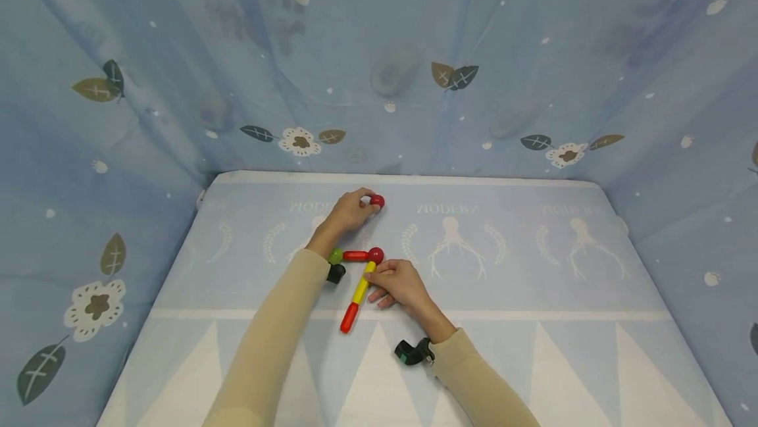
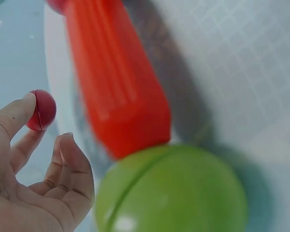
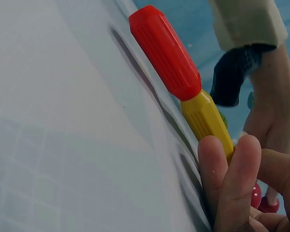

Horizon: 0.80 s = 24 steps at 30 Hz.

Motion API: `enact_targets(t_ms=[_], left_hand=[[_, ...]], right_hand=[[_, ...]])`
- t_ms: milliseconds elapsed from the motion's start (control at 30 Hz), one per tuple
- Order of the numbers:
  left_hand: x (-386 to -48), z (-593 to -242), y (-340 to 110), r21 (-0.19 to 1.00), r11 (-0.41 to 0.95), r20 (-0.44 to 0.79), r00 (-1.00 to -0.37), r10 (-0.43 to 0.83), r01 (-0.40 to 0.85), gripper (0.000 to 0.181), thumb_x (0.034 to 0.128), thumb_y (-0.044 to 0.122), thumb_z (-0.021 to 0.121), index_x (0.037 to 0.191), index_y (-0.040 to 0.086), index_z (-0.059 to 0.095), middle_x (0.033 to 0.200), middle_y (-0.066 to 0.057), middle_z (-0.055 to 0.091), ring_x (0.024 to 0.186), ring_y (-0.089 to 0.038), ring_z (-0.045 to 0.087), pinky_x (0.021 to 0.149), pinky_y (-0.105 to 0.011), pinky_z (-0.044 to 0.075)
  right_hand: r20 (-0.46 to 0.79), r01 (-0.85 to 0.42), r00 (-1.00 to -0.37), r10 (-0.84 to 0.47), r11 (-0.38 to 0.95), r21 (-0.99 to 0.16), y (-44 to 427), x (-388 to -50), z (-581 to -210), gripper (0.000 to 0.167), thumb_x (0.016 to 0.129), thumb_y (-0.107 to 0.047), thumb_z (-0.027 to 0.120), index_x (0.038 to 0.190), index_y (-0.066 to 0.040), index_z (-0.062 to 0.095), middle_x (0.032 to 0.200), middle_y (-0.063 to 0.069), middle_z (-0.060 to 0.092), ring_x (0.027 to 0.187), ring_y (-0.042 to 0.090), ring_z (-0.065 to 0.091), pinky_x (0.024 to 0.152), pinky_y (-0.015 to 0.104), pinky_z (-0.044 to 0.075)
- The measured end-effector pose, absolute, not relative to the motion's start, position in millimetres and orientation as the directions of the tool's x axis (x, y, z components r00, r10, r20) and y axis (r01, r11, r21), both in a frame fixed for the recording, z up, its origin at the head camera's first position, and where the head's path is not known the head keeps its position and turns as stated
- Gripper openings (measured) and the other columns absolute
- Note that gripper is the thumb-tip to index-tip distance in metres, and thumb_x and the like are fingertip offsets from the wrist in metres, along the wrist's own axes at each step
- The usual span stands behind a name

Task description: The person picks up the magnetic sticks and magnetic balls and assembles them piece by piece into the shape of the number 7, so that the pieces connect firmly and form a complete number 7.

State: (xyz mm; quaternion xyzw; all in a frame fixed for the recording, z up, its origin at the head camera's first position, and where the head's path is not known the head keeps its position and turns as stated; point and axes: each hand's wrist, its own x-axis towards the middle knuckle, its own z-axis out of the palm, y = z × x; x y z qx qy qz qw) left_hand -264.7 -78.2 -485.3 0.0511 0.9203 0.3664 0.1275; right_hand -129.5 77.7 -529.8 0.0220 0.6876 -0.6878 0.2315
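Note:
My left hand [image 1: 349, 212] pinches a loose red ball [image 1: 377, 201] between thumb and finger near the far side of the table; a seam around the ball shows in the left wrist view. Nearer to me lies a joined toy piece: a green ball [image 1: 335, 256], a short red stick [image 1: 355, 256], a second red ball [image 1: 376, 255], then a yellow stick [image 1: 362, 287] with another red stick [image 1: 349, 318] at its end. With thumb and fingers my right hand [image 1: 404, 284] holds the yellow stick close to that second ball. The left forearm partly covers the green ball.
A pale blue and white patterned cloth [image 1: 509, 282] covers the table. Blue curtains [image 1: 379, 85] with leaf and flower prints hang behind and on both sides. Black wrist cameras, such as the right one [image 1: 412, 352], sit on both wrists.

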Motion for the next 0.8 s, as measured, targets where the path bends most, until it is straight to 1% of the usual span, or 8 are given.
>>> enact_targets(t_ms=[233,433,600,800], left_hand=[[-231.5,-462.8,-97.0,0.695,0.714,-0.126,-0.966,0.227,0.077,0.045,0.0962,0.037,0.068,0.136,0.019,0.059,0.12,-0.013,0.061,0.108,-0.029,0.056,0.087,-0.046,0.05],[-188.0,-445.4,-117.7,0.707,0.696,-0.078,-0.964,0.253,0.126,0.042,0.0957,0.035,0.07,0.133,0.018,0.061,0.115,-0.011,0.061,0.1,-0.027,0.058,0.08,-0.042,0.052],[-149.6,-438.4,-133.7,0.737,0.658,-0.048,-0.959,0.281,0.156,0.041,0.0954,0.034,0.07,0.133,0.019,0.062,0.116,-0.009,0.06,0.097,-0.026,0.058,0.075,-0.04,0.053],[-110.1,-442.6,-147.9,0.785,0.601,-0.021,-0.964,0.266,0.149,0.042,0.0925,0.035,0.074,0.131,0.02,0.064,0.115,-0.008,0.062,0.096,-0.025,0.061,0.076,-0.04,0.054]], right_hand=[[-0.35,0.351,-0.89,-0.293,0.053,-0.935,77.4,-129.0,-530.0,0.028,0.09,-0.02,0.077,0.1,0.004,0.065,0.084,0.015,0.071,0.06,0.024,0.071,0.048,0.031,0.054],[-0.353,0.348,-0.892,-0.282,0.069,-0.935,77.4,-128.4,-530.0,0.03,0.091,-0.021,0.077,0.101,0.004,0.065,0.083,0.015,0.071,0.062,0.025,0.071,0.049,0.031,0.054],[-0.347,0.343,-0.895,-0.28,0.065,-0.937,77.0,-128.3,-530.7,0.029,0.09,-0.02,0.077,0.1,0.005,0.065,0.083,0.014,0.071,0.061,0.025,0.071,0.048,0.031,0.054],[-0.353,0.348,-0.893,-0.278,0.069,-0.935,77.5,-128.1,-528.5,0.03,0.09,-0.02,0.077,0.101,0.005,0.063,0.084,0.015,0.072,0.059,0.023,0.071,0.047,0.031,0.054]])
